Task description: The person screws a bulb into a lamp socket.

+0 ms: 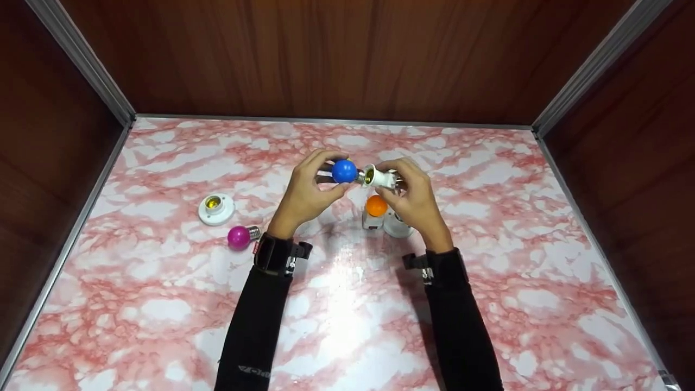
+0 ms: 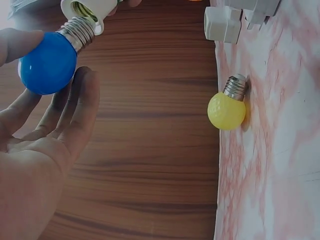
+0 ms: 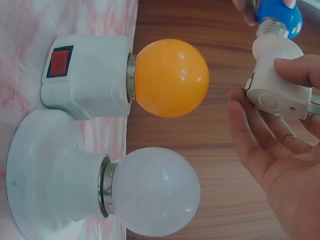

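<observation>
Between the thumb and fingers of my left hand (image 1: 307,193) is a blue light bulb (image 1: 344,171), its metal screw base pointing right. My right hand (image 1: 411,190) grips a white bulb socket (image 1: 384,178) by its body, mouth turned toward the bulb. Both are held up above the table. In the left wrist view the screw base (image 2: 79,33) is at the mouth of the socket (image 2: 100,9); how far inside it sits, I cannot tell. The right wrist view shows the socket (image 3: 276,82) between thumb and fingers, with metal prongs partly visible at its back.
Close below my right hand stand an orange bulb (image 3: 172,77) in a white holder with a red switch (image 3: 60,62) and a white bulb (image 3: 156,191) in a round base. A yellow bulb (image 2: 226,111) lies on the table. Leftward are a magenta bulb (image 1: 239,238) and a round lamp holder (image 1: 216,216).
</observation>
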A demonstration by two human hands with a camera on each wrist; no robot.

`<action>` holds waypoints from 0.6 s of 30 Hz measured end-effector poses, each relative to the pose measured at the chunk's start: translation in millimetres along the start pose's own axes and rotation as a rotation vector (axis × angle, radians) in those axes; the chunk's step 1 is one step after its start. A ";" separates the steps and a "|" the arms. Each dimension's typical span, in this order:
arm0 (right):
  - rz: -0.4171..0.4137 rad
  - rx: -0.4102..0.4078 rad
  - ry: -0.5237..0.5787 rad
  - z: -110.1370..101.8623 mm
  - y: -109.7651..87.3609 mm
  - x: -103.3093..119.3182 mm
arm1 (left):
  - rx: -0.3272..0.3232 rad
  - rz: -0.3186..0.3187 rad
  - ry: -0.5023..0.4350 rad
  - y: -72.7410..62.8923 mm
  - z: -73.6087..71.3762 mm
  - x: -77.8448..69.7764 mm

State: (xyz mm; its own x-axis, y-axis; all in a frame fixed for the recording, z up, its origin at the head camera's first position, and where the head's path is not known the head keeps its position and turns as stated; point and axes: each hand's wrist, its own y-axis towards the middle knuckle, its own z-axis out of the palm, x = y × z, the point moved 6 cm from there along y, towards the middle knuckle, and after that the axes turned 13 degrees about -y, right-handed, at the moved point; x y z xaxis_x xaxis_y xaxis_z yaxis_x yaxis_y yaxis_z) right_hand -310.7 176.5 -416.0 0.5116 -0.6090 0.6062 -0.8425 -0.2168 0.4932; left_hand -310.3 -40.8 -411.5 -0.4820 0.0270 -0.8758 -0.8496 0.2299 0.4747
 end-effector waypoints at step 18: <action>-0.045 0.010 -0.022 5.7 0.0 0.7 | 0.035 -0.006 0.043 0.2 8.0 5.2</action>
State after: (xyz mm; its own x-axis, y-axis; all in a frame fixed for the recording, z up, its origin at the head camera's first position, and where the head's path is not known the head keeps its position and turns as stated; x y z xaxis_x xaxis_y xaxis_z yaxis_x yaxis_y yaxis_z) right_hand -311.2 171.7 -419.1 0.5453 -0.6150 0.5695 -0.8204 -0.2523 0.5131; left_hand -311.3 -32.9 -416.7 -0.4859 -0.0161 -0.8739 -0.8450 0.2640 0.4650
